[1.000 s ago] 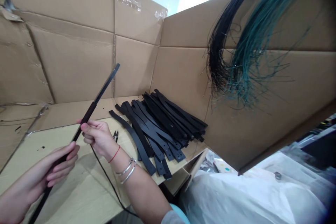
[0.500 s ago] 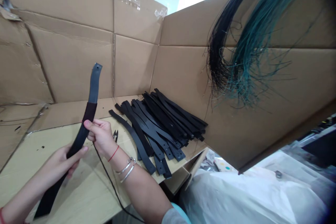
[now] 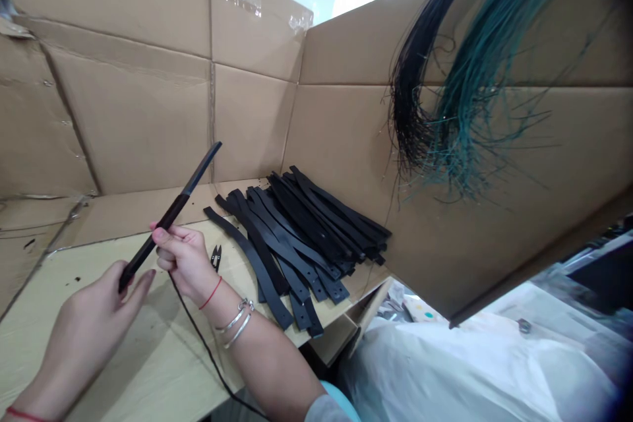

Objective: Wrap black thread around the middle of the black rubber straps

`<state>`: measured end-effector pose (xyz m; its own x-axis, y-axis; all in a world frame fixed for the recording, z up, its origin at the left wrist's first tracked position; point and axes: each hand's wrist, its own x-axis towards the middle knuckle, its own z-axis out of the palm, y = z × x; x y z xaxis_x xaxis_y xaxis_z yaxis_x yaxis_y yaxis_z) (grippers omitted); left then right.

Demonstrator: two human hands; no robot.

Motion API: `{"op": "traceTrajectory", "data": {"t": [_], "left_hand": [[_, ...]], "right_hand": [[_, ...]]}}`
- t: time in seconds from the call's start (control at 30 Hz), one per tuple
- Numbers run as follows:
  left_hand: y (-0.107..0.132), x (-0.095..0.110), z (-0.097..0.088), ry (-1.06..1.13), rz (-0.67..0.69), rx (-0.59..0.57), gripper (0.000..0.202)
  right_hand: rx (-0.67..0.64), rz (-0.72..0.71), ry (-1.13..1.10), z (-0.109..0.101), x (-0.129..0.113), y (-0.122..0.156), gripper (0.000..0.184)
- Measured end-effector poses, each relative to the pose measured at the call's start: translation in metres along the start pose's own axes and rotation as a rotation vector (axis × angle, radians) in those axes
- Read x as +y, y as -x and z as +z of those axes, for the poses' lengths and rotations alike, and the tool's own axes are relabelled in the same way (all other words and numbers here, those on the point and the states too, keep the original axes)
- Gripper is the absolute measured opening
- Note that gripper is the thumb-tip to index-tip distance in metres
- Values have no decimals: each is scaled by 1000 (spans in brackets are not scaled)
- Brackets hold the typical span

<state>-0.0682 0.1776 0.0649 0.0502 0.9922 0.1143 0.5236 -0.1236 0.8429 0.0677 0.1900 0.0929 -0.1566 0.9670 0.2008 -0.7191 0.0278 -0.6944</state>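
My right hand (image 3: 182,260) pinches a long black strap (image 3: 171,217) between thumb and fingers, and the strap is turned edge-on and tilts up to the right. My left hand (image 3: 84,336) is at its lower end, with thumb and fingertips on either side of it. Beyond my right hand lies a pile of similar black straps (image 3: 306,237), some with holes at their ends. Small black thread snips (image 3: 215,257) sit between my right hand and the pile.
Cardboard walls (image 3: 138,112) rise behind and to the right, and a hank of black and teal cords (image 3: 455,92) hangs on the right one. A thin black cable (image 3: 208,349) runs across the cardboard worktop (image 3: 89,356). White plastic sheeting (image 3: 469,369) lies below the right.
The strap has turned from showing its flat face to edge-on, and its upper end has swung right. My left hand has shifted to the strap's lower end.
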Motion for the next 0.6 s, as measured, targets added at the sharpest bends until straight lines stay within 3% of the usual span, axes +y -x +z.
{"op": "traceTrajectory", "data": {"t": [0.03,0.13,0.2,0.23,0.27,0.33,0.4,0.43,0.53,0.6], "left_hand": [[1,1,-1,26,-44,-53,54],[3,4,-3,442,-307,-456,63],[3,4,-3,590,-351,-598,62],[3,4,-2,564,-318,-568,60],[2,4,-1,453,-262,-463,58],[1,3,-2,88,-111,-135,57],[0,2,-6,-181,-35,50,55],[0,1,-9,-161,-58,1,55],[1,3,-18,324,-299,-462,62],[2,6,-19,555,-415,-650,63]], "right_hand": [[-37,9,-8,0,0,0,32],[-146,63,0,1,-2,2,28],[-114,47,24,2,-4,2,28],[-70,20,33,2,-4,2,29],[-23,-9,37,1,-4,1,30],[41,-56,31,0,-2,-1,29],[20,-46,26,-2,0,-3,29],[-14,-24,24,-3,1,-3,29],[-118,51,13,-2,-1,0,37],[-137,61,5,0,-3,2,40]]}}
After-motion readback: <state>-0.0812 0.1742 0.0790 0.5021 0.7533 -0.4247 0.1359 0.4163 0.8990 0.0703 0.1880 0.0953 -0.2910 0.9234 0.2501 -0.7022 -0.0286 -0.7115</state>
